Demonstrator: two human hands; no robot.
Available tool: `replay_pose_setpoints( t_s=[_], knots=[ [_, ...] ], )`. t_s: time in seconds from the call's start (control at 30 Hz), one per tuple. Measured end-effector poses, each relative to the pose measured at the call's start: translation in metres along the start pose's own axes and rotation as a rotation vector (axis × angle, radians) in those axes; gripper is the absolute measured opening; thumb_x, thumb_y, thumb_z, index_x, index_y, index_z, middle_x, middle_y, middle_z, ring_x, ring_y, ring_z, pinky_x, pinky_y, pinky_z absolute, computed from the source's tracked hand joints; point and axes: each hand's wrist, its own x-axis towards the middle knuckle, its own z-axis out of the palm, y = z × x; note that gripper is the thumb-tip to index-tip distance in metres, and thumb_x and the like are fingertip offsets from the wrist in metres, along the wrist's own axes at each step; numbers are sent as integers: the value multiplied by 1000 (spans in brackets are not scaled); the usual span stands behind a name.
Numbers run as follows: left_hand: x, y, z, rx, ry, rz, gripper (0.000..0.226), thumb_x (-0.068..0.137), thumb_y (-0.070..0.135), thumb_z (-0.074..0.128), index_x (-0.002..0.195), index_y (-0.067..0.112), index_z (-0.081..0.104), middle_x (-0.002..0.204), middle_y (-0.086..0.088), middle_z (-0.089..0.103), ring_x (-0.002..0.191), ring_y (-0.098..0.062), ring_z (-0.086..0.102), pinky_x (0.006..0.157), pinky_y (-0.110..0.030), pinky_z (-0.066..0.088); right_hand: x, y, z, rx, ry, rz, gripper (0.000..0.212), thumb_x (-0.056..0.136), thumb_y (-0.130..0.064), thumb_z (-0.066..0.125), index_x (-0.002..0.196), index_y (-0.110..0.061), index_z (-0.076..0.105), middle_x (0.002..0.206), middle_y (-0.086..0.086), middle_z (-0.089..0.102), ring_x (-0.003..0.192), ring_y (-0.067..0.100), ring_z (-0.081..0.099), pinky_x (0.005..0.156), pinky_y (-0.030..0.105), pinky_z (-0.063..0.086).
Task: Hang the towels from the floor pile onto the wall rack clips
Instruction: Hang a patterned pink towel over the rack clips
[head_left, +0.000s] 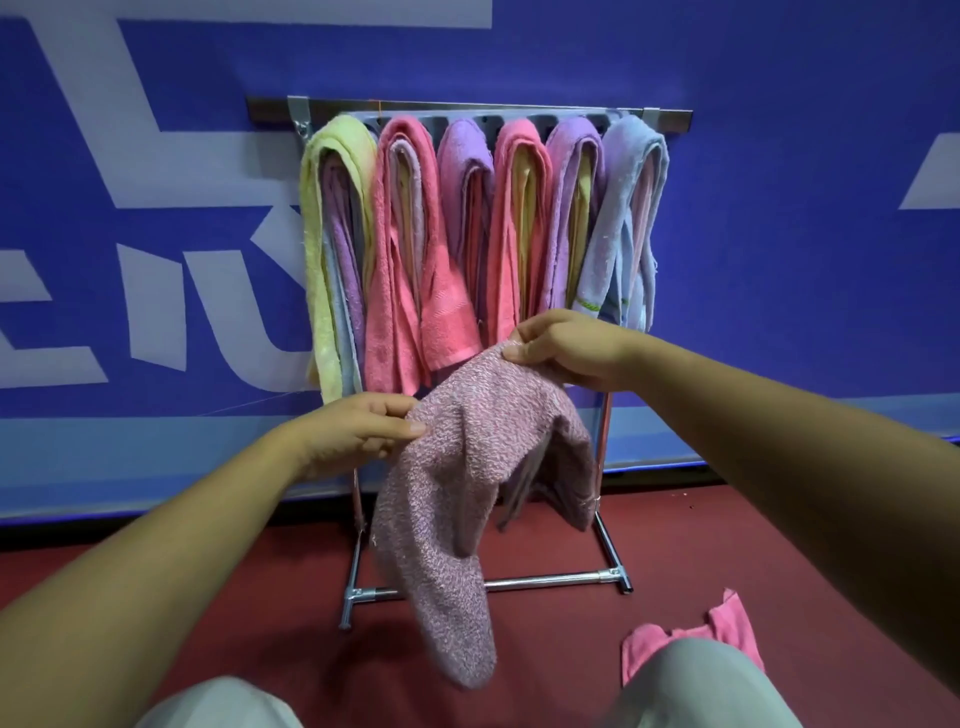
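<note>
A speckled pink towel (457, 499) hangs in the air between my hands, in front of the rack. My left hand (358, 431) pinches its left top edge. My right hand (566, 348) pinches its upper right edge, a little higher. The rack (467, 111) is a metal bar with clips against the blue wall. Several folded towels hang from it: yellow (332, 249), pink (410, 260), purple (465, 176), another pink (519, 223), another purple (571, 208) and light blue (623, 223). A pink towel (722, 629) lies on the red floor at lower right.
The rack's metal base frame (545, 581) stands on the red floor below the held towel. My knees in grey trousers (696, 686) fill the bottom edge, the right one over part of the floor towel. The blue wall carries large pale lettering (156, 291).
</note>
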Motion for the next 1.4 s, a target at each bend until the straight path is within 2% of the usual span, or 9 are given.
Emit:
replay_pose_setpoints(
  t_s=[0.13,0.23,0.37,0.57,0.73,0.9,1.13,1.23,1.4],
  knots=[
    [3,25,7,-292,103,116,32,81,8,61,111,-2,66,100,-18,67,89,-24,65,79,-27,54,-6,4,-7,-13,-70,64,4,97,-9,60,94,-11,61,74,2,58,62,11,55,55,21,44],
    [8,50,15,-243,178,127,20,92,-1,50,108,4,61,95,-15,62,77,-20,62,66,-25,54,-14,-6,-4,43,-176,41,11,94,-17,66,102,-11,65,88,0,70,80,12,66,71,23,53],
    [1,73,18,250,153,29,18,94,34,63,109,27,55,73,-8,46,56,-18,40,48,-26,29,-30,-28,-12,-11,-160,-11,14,91,-9,68,104,-2,68,91,7,74,81,18,70,74,27,58],
    [-8,96,30,354,-13,89,33,80,16,80,105,15,59,99,-7,67,92,-16,63,87,-37,51,-44,-42,-20,-95,-89,32,72,69,-40,89,107,14,62,104,32,64,92,36,56,87,50,44],
    [-16,109,25,459,1,81,10,89,12,69,98,7,70,92,2,69,90,-11,64,85,-25,48,-55,-47,-20,-87,-119,14,20,92,-19,69,94,0,67,83,11,67,71,17,64,68,27,54],
    [-15,110,18,234,22,97,14,84,18,69,93,11,63,88,-4,59,83,-15,55,80,-28,44,-53,-59,-18,-73,-130,-21,40,81,-42,76,102,-9,69,89,10,66,75,19,63,68,29,52],
    [0,130,10,164,-19,25,39,93,28,63,112,-5,53,102,-15,59,90,-25,56,75,-27,47,-37,-68,-38,-136,-124,-11,34,86,-41,74,83,-9,65,74,12,55,62,27,46,61,38,36],
    [8,139,4,242,-33,38,36,90,26,68,113,2,54,95,-5,69,85,-18,66,70,-25,52,-27,-68,-41,-7,-123,-16,22,101,-21,56,91,-2,63,76,9,60,63,17,56,60,29,46],
    [19,153,-17,371,-116,16,24,89,12,69,112,5,67,115,-10,71,110,-22,67,96,-29,51,-11,-83,-48,-57,-120,-33,13,97,-23,62,103,-11,65,92,8,65,82,21,63,72,32,53]
  ],
)
